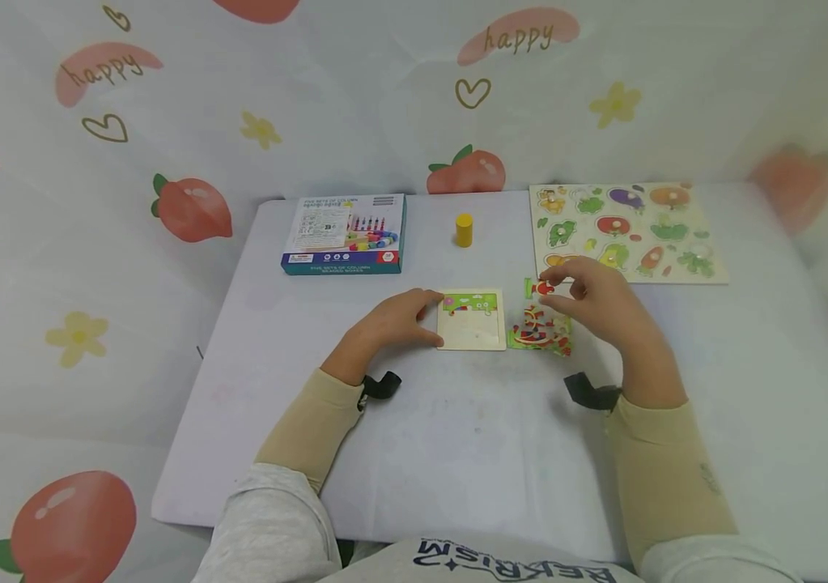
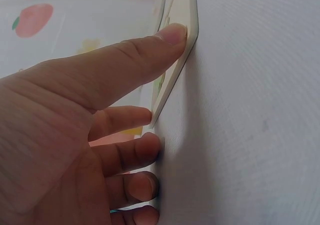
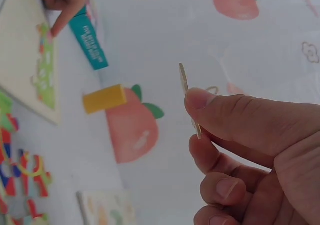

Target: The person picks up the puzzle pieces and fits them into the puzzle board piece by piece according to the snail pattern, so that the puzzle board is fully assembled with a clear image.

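Observation:
A small square wooden puzzle board [image 1: 470,332] lies on the table, its upper strip filled with green picture pieces and its lower part bare. My left hand [image 1: 397,320] holds it by the left side, the thumb at the near corner and the index finger at the far one. In the left wrist view the thumb presses on the board's edge [image 2: 175,77]. My right hand [image 1: 596,300] pinches a thin puzzle piece [image 3: 183,77] between thumb and index finger, seen edge-on in the right wrist view. Below that hand, loose colourful puzzle pieces [image 1: 541,334] lie beside the board.
A boxed set [image 1: 344,235] with a blue-green side lies at the back left. Behind the board stands a yellow cylinder [image 1: 464,231]. At the back right rests a large vegetable puzzle board [image 1: 628,235]. A patterned cloth [image 1: 355,97] hangs behind the white table [image 1: 457,453].

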Available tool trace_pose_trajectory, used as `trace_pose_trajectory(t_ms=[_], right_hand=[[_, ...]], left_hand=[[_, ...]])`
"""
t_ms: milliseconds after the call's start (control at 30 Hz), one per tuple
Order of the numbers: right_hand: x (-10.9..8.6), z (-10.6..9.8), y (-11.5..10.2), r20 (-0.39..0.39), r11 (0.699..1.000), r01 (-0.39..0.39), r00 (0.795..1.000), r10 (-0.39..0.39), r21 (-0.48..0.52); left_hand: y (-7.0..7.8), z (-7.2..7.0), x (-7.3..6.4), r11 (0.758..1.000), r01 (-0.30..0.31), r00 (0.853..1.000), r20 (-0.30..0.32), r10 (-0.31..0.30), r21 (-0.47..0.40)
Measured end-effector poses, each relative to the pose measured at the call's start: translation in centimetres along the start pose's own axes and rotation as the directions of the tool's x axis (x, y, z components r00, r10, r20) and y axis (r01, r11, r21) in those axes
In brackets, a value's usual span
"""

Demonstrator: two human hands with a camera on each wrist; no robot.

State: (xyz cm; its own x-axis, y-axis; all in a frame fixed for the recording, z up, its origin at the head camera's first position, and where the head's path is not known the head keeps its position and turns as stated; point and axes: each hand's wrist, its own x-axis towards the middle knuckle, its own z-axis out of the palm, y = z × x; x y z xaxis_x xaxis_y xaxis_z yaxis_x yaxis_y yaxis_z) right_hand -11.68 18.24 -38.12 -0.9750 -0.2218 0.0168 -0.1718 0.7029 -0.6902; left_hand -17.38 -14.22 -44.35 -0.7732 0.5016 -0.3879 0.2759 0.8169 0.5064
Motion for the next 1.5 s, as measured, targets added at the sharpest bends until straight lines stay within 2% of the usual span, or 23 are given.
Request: trace_pose_trajectory(t_ms=[267, 667, 933, 1100, 1500], right_hand=[[0.0, -0.5, -2.0, -0.045, 0.999, 0.051, 0.998, -0.051, 0.003], [1.4, 1.3, -3.7, -0.059, 0.99, 0.129, 0.99, -0.126, 0.049], [2.3, 3.2, -4.9, 0.026, 0.987, 0.147, 0.988, -0.149, 0.071], [2.9, 4.4, -5.2, 0.048, 0.984, 0.151, 0.986, -0.157, 0.097], [4.1, 7.3, -4.6, 0.132, 0.99, 0.096, 0.985, -0.109, 0.105]], left_hand=[[0.0, 0.0, 0.0, 1.0, -0.004, 1.0, 0.003, 0.004, -0.008], [0.0, 0.2, 0.2, 1.0, 0.018, 1.0, 0.003, -0.018, -0.014], [0.2, 0.2, 0.2, 1.0, 0.025, 1.0, 0.006, -0.025, -0.011], [0.3, 0.0, 0.0, 1.0, 0.013, 1.0, -0.004, -0.013, 0.002], [0.0, -0.1, 0.0, 1.0, 0.003, 1.0, -0.003, -0.003, -0.006]])
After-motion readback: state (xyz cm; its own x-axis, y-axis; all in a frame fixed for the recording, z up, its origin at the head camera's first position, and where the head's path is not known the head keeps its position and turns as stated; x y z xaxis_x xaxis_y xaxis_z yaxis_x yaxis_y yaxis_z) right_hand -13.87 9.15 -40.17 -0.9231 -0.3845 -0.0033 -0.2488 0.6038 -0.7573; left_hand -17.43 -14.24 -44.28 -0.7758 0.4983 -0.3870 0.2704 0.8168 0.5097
